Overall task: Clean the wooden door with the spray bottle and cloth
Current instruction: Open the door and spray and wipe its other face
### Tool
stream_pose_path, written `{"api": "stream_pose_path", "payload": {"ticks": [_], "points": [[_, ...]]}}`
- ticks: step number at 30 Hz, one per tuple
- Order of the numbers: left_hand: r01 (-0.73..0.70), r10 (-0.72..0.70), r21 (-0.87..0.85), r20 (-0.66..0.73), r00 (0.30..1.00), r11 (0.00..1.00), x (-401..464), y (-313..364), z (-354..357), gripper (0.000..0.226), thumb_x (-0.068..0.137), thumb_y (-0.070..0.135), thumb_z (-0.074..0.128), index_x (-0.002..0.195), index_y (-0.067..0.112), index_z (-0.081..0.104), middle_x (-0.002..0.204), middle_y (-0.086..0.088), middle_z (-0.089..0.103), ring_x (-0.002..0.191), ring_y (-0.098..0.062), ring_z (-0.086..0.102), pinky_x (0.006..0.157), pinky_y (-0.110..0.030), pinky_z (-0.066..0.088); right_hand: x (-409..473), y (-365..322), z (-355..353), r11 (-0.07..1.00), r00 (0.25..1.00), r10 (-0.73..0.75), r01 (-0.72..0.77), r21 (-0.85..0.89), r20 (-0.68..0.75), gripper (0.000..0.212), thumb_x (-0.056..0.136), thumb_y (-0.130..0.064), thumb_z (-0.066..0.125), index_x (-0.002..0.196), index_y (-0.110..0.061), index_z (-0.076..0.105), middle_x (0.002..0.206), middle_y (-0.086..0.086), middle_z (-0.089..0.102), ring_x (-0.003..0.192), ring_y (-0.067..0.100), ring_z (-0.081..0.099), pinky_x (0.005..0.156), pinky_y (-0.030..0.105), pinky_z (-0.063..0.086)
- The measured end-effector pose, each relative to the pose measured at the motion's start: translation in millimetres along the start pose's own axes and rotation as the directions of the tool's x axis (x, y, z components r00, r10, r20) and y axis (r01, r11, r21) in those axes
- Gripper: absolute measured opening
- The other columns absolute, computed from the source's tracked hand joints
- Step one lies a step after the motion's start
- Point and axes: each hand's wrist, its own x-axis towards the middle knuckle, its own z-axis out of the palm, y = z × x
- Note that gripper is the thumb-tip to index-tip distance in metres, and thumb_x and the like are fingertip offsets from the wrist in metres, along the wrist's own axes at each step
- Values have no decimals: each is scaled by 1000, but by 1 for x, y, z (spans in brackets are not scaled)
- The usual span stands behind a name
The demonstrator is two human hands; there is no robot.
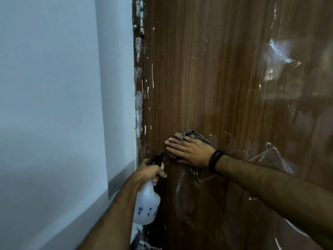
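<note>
Pressing one cloth [191, 137] flat, right hand [189, 152] fingers spread; left hand [149, 171] grips one spray bottle [146, 204].

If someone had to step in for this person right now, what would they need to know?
Left hand: gripping the spray bottle, nozzle toward the door.
Right hand: flat on the checked cloth, pressing it against the door near the hinge side.
Done: cannot tell how much is wiped.
Left: white paint specks dot the hinge edge; torn plastic film clings lower right.

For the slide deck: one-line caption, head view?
Right hand presses checked cloth on wooden door; left hand holds spray bottle.
</note>
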Motion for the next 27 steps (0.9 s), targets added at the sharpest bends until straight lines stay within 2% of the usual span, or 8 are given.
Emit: {"api": "stream_pose_path", "payload": {"ticks": [3,6,11,15,20,23,27], "points": [[-11,11,13,14,1000,1000,1,2,4,20,82,-10,68,88,7,58,55,-1,53,42,-12,42,45,-26,41,27,30,-30,985,984,174,-174,15,-27,65,105,-46,30,161,-18,12,168,6,3,154,22,-2,122,44,18],[-17,17,10,12,1000,1000,2,4,9,22,82,-10,68,92,7,57,60,-2,53,43,-11,42,44,-27,41,50,56,-52,954,948,299,-297,29,-109,63,105,-44,38,159,-14,23,167,9,15,155,25,10,122,45,16],[-65,63,14,115,991,998,6,11,25,25,81,-12,67,83,9,54,57,-2,51,40,-13,38,45,-26,37,39,69,-56,976,972,218,-217,21,-82,59,108,-39,35,159,-15,21,168,7,13,155,24,7,121,45,19],[-120,102,72,216,971,990,11,22,45,25,80,-11,69,83,10,56,58,-3,52,39,-13,39,43,-25,38,17,101,-69,960,953,280,-279,20,-119,59,106,-41,33,158,-14,26,166,8,20,154,25,14,121,47,23],[-182,145,92,314,938,979,14,31,64,24,82,-10,68,81,10,55,54,0,52,39,-11,40,44,-26,39,-27,121,-77,967,961,249,-254,-28,-123,59,108,-43,28,159,-14,25,167,7,18,155,24,12,121,46,21],[-182,141,98,330,934,978,12,37,74,27,84,-11,66,78,11,53,47,5,51,38,-10,39,44,-26,38,-51,126,-81,961,955,270,-275,-25,-123,58,108,-42,32,159,-15,24,167,6,16,155,23,10,121,43,16],[-182,136,116,322,937,977,12,40,77,20,83,-10,68,88,5,56,51,1,49,40,-11,39,44,-27,38,-78,109,-71,959,954,280,-282,2,-104,59,108,-42,30,160,-15,22,168,5,14,155,23,8,118,45,25]]}}
